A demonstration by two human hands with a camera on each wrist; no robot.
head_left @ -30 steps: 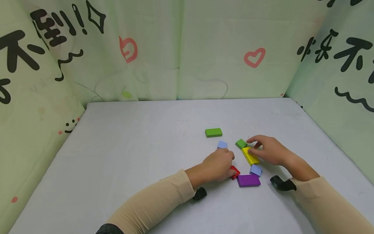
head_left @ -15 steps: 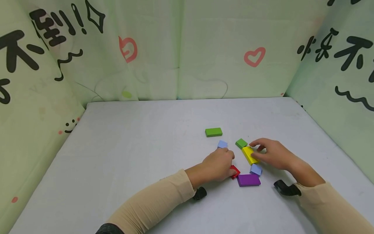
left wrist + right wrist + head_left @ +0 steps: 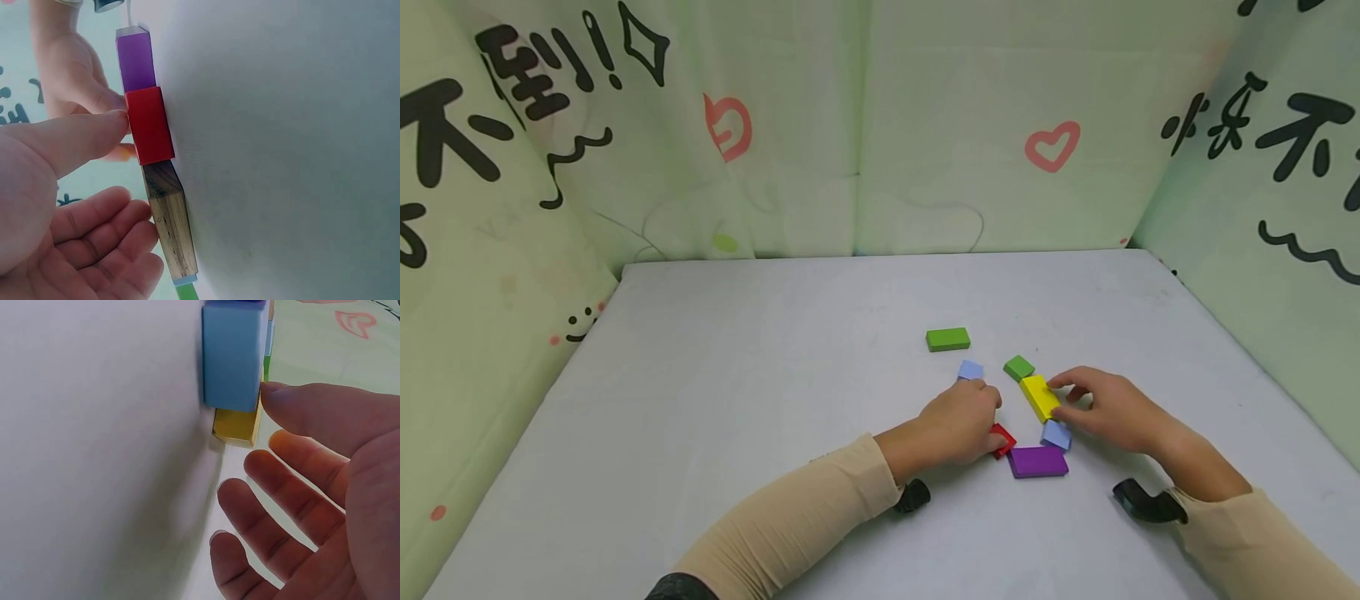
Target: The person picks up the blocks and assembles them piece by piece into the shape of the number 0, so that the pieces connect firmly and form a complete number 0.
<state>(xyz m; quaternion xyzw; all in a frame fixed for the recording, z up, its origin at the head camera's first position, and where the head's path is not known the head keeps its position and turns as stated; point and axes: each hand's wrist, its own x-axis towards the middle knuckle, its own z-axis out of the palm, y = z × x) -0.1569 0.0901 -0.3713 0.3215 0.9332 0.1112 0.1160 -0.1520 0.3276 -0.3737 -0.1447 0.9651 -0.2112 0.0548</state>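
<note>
Coloured blocks form a bent chain: small green (image 3: 1019, 367), yellow (image 3: 1040, 398), light blue (image 3: 1056, 436), purple (image 3: 1037, 463) and red (image 3: 1003, 441). My left hand (image 3: 953, 425) rests over its left side. In the left wrist view its thumb tip touches the red block, while relaxed fingers lie beside a bare wooden block (image 3: 173, 228), hidden from the head view. My right hand (image 3: 1112, 408) is at the yellow block's right side, fingers loosely spread. Its thumb (image 3: 300, 406) is at the edge of the light blue block in the right wrist view, and the other fingers hold nothing.
Beyond the left hand lies another light blue block (image 3: 971, 371), partly covered. Farther back is a longer green block (image 3: 947, 340). Everything sits on a white table (image 3: 737, 375) enclosed by printed pale green curtains (image 3: 865, 125).
The right hand has slid right and toward me, from the small green block's edge along the yellow block's side. The left hand and the blocks have stayed in place.
</note>
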